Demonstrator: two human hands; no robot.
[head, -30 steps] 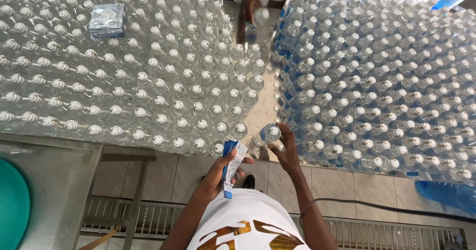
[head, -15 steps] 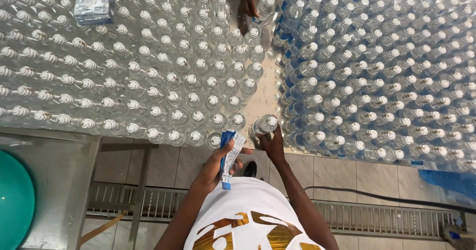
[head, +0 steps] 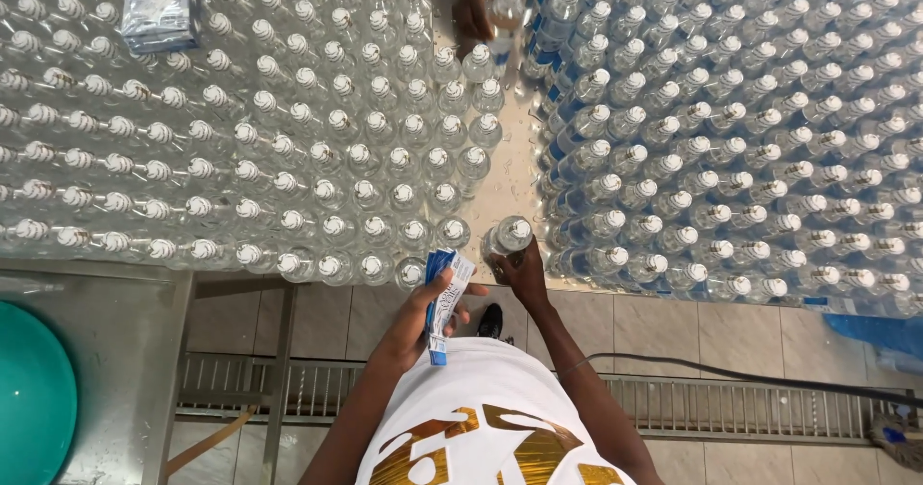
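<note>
Another person's hand [head: 474, 4] at the table's far edge is cut off by the frame; the green basin [head: 34, 398] is cropped at the left.

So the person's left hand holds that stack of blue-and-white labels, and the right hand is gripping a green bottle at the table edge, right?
Not quite: the bottle in the right hand is clear, not green, as the head view shows. The left hand does hold the blue-and-white labels.

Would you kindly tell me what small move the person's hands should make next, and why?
Probably bring the label strips in the left hand across to the clear bottle that the right hand holds at the table edge: the strips sit just beside it, and that bottle appears to be unlabelled.
</note>
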